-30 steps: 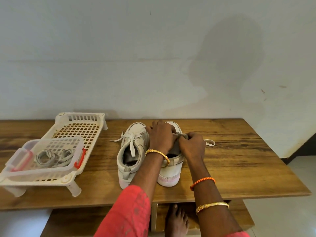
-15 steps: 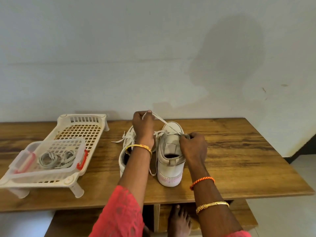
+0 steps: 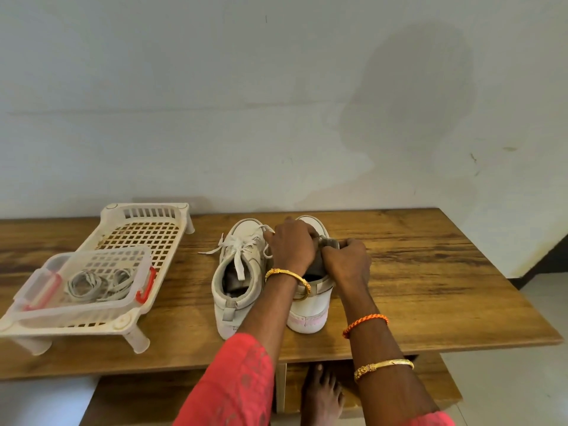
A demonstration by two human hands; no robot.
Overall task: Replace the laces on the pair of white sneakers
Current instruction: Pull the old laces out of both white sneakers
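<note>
Soft, even daylight, moderately bright; no glare. Large diffuse shadow of person [image 3: 408, 96] on wall [image 3: 184, 87], upper right of frame; source apparently behind, left of camera. Faint shadows under basket [image 3: 147, 216] and sneakers [image 3: 236, 290]. Wide-angle bending: table [image 3: 430, 272] edges curve toward left and right frame borders. Centre sharp; sleeve [image 3: 233, 388] at bottom edge slightly soft.

A wooden table [image 3: 430, 272] carries a slatted cream rack [image 3: 144, 229] at left and two white sneakers [image 3: 236, 272] side by side at centre.
</note>
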